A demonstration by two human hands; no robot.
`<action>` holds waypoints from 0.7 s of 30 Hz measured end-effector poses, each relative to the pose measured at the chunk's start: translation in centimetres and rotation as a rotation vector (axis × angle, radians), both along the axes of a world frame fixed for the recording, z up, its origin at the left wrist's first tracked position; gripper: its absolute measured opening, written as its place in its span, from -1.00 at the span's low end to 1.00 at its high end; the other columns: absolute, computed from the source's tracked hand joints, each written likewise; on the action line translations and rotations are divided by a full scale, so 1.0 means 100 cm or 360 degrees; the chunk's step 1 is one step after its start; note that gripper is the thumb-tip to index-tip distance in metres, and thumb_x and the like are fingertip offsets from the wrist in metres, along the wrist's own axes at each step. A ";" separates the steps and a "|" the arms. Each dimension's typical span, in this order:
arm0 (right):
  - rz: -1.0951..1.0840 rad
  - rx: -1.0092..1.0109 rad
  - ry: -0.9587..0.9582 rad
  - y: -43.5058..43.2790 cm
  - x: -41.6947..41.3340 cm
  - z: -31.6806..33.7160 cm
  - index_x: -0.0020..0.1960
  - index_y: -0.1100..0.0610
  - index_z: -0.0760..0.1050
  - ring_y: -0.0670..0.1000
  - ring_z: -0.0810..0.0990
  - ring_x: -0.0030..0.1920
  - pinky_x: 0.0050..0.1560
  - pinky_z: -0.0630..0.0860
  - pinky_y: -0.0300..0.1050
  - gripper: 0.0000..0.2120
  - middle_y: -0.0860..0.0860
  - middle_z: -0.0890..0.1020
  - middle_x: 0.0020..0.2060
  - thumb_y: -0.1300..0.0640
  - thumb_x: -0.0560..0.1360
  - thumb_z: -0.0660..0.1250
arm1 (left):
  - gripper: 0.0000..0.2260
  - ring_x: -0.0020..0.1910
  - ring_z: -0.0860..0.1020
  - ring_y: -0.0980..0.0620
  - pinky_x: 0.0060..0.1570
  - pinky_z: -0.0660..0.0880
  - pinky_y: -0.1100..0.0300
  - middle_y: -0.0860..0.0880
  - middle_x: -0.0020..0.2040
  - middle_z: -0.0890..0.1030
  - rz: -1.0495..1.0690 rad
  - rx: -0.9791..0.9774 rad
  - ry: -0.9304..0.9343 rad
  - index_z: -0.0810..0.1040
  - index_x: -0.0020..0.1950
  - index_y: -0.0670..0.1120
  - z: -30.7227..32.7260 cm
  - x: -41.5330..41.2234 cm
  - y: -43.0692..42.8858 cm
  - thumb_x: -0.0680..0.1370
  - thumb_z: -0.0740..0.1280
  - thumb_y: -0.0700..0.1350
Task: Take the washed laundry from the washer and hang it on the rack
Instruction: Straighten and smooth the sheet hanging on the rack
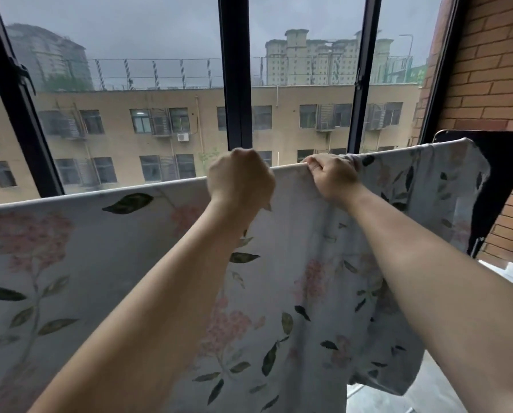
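Both hands clutch the top fold of a floral sheet (pixel 115 263) — the left hand (pixel 240 177) balled tight over the edge, the right hand (pixel 332 174) just beside it, fingers curled over the cloth. The sheet hangs spread along a sloping line in front of the dark-framed window (pixel 234 70), whatever bears it hidden under the fabric — a brick wall (pixel 493 70) and a black panel (pixel 502 174) stand at right.

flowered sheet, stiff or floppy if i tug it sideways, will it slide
Probably floppy: the sheet hangs in folds below the right hand. Tugged, it would likely bunch, as at its right end, rather than slide evenly. Being so wide, it probably needs both hands; the left hand grips its top too.
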State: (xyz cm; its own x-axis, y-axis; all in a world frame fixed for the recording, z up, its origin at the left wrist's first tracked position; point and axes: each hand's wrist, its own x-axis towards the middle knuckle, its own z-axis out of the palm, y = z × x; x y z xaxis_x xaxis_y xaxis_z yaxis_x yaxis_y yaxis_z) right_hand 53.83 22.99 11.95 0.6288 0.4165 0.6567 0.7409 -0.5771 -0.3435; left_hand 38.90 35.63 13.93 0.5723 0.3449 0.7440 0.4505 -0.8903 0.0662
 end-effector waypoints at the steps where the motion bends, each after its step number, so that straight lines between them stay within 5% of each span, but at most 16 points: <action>1: 0.0065 -0.0022 0.0013 -0.001 0.001 0.000 0.18 0.10 0.60 0.11 0.50 0.25 0.20 0.18 -0.17 -0.66 0.07 0.63 0.18 0.02 0.67 0.08 | -0.79 -0.30 0.50 -0.05 -0.23 0.39 0.13 -0.11 -0.25 0.59 -0.0084 -0.0017 0.0062 0.50 -0.25 -0.14 0.005 0.016 -0.013 0.54 0.16 -0.16; 4: 0.0124 -0.0057 0.0011 -0.008 0.014 -0.003 0.18 0.04 0.61 0.12 0.52 0.22 0.25 0.33 -0.04 -0.65 0.05 0.64 0.16 -0.01 0.66 0.07 | -0.79 -0.17 0.62 -0.14 -0.28 0.38 0.14 -0.13 -0.14 0.66 -0.0133 -0.0018 0.0161 0.60 -0.04 -0.10 0.000 0.060 -0.037 0.55 0.17 -0.13; 8: -0.0040 0.0015 -0.0080 -0.031 0.046 -0.008 0.15 0.13 0.60 0.17 0.50 0.25 0.31 0.28 -0.03 -0.65 0.12 0.63 0.17 0.03 0.67 0.08 | -0.83 -0.56 0.39 0.00 -0.42 0.17 0.24 0.00 -0.51 0.45 0.0091 0.0344 -0.0002 0.38 -0.32 -0.02 -0.025 0.075 -0.030 0.48 0.25 -0.08; 13: -0.0059 -0.0059 0.0098 -0.059 0.099 -0.001 0.11 0.10 0.57 0.19 0.52 0.18 0.25 0.40 0.05 -0.61 0.13 0.62 0.14 -0.05 0.68 0.02 | -0.74 -0.56 0.20 0.03 -0.44 0.12 0.24 0.03 -0.51 0.25 0.0309 0.0545 -0.0167 0.32 -0.34 -0.01 -0.031 0.073 -0.016 0.55 0.15 -0.05; 17: -0.0103 -0.0010 0.0192 -0.081 0.141 0.004 -0.17 0.02 0.47 0.21 0.54 0.05 0.15 0.47 0.10 -0.58 0.12 0.62 -0.04 -0.13 0.66 -0.02 | -0.72 -0.54 0.25 0.01 -0.41 0.17 0.23 0.02 -0.51 0.26 0.0357 0.0465 -0.0262 0.32 -0.35 -0.04 -0.030 0.079 -0.019 0.56 0.10 -0.04; 21: -0.0094 0.0018 0.0126 -0.093 0.162 0.000 -0.04 0.11 0.52 0.22 0.52 0.14 0.24 0.41 0.10 -0.59 0.18 0.61 0.04 -0.06 0.68 -0.02 | -0.66 -0.53 0.28 0.05 -0.38 0.25 0.22 0.00 -0.51 0.31 0.0229 0.0109 -0.0283 0.34 -0.41 -0.10 -0.015 0.114 -0.053 0.57 0.07 -0.09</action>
